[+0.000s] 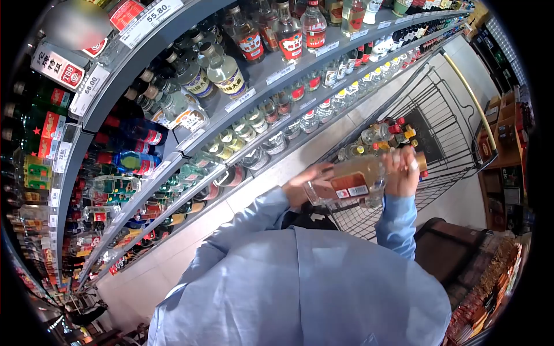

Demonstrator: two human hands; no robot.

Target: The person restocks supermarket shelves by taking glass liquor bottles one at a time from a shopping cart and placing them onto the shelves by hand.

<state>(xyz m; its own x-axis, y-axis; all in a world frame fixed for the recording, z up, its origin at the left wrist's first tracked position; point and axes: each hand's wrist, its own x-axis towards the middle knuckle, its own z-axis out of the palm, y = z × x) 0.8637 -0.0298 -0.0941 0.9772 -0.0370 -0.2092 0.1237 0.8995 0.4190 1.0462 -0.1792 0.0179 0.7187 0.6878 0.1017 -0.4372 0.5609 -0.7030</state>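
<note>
A large clear glass bottle (346,183) with a brownish-orange label and a barcode lies nearly level in front of my chest. My left hand (301,183) is closed around its base end, the fingers partly hidden behind the glass. At the other end, my right hand (402,171) wraps round the neck, just below a gold-coloured cap (421,160). Beneath and beyond the bottle is a wire shopping cart (456,104), over which both hands are held. Several capped bottles (376,134) lie inside the cart.
A long curved-looking shelf (277,75) of bottles with price tags runs along the left. Pale floor tiles (254,199) lie between shelf and cart. To the right stand a wooden display rack (501,144) and a dark brown box-like container (447,254).
</note>
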